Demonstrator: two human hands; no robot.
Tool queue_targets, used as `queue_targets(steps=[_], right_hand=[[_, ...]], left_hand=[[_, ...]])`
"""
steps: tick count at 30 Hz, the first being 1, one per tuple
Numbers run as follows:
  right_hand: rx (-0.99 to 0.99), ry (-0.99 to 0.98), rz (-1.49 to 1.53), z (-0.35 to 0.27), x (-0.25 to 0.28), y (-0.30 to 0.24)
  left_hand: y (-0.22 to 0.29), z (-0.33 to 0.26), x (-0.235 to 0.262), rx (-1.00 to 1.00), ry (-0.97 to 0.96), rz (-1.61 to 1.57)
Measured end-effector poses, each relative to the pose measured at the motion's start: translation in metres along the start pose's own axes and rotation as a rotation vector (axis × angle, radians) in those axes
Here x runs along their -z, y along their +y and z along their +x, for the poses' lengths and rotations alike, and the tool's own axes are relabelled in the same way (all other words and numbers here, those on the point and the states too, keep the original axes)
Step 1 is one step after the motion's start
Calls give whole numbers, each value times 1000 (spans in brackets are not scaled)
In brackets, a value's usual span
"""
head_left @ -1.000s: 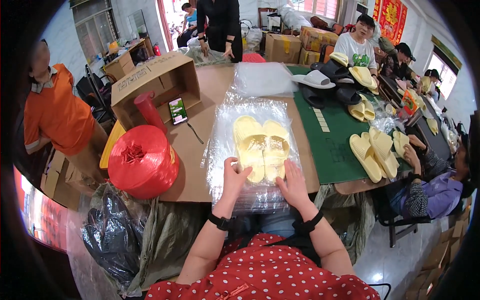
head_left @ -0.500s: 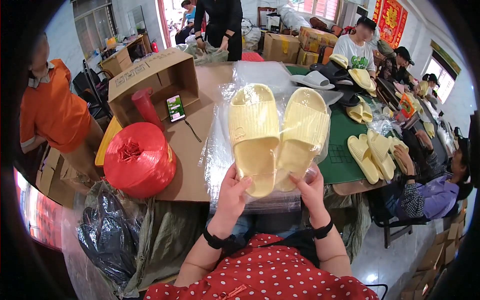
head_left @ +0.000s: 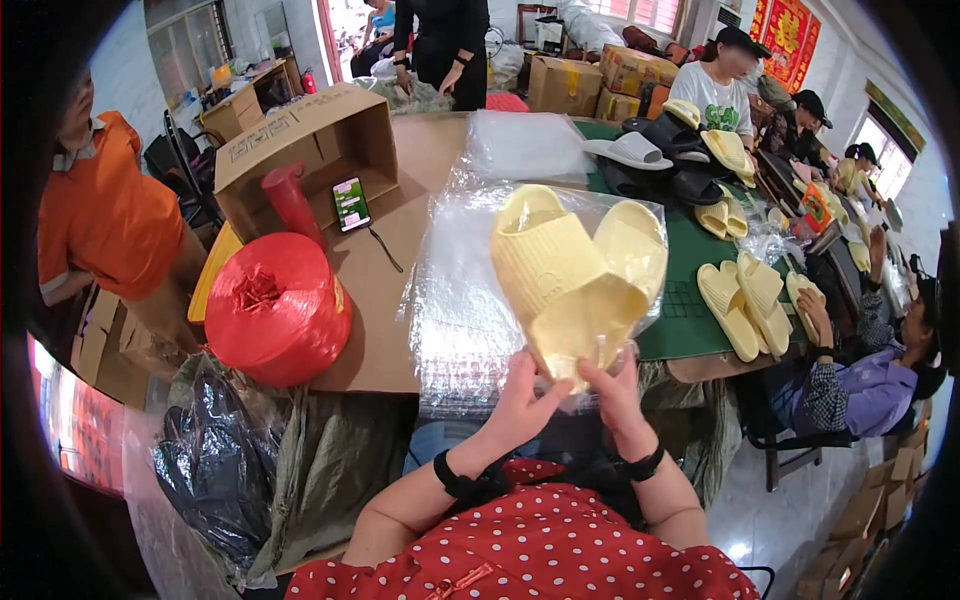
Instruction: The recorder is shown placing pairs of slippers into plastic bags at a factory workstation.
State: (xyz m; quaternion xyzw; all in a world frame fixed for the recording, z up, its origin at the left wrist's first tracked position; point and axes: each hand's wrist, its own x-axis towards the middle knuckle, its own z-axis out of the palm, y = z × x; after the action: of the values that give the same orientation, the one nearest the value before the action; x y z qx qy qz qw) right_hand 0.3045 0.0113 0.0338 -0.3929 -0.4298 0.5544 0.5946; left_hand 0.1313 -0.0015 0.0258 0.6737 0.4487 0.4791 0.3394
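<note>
A pair of pale yellow ribbed slippers (head_left: 548, 262) lies inside a clear plastic bag (head_left: 655, 285), held up above the table's near edge. The left slipper overlaps the right one, their lower ends drawn together. My left hand (head_left: 522, 398) grips the bagged pair at its lower end, thumb on top. Close beside it, my right hand (head_left: 612, 398) pinches the same end from the right. Under the slippers a stack of clear plastic bags (head_left: 450, 310) covers part of the tabletop.
At left stand a large red twine roll (head_left: 285, 325), a phone (head_left: 350, 205) and an open cardboard box (head_left: 375, 150). More clear bags (head_left: 530, 145) lie at the back. Yellow slippers (head_left: 728, 310) rest on the green mat at right, near a seated co-worker (head_left: 865, 375).
The two slippers, side by side before, now overlap and tilt together. My hands have moved closer together at their lower ends, and the pair has shifted slightly right.
</note>
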Motion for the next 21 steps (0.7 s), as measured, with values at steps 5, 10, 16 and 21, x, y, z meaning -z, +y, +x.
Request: queue_targets(steps=[5, 10, 16, 21], right_hand=[[38, 66, 45, -10, 88, -33], [-194, 117, 175, -70, 179, -120], [-447, 374, 200, -173, 309, -137], [-507, 680, -295, -229, 333, -109]], left_hand=[[-13, 18, 23, -99, -61, 151], [-71, 29, 45, 12, 63, 851], [-79, 21, 49, 120, 48, 955], [-58, 6, 30, -14, -17, 1033]])
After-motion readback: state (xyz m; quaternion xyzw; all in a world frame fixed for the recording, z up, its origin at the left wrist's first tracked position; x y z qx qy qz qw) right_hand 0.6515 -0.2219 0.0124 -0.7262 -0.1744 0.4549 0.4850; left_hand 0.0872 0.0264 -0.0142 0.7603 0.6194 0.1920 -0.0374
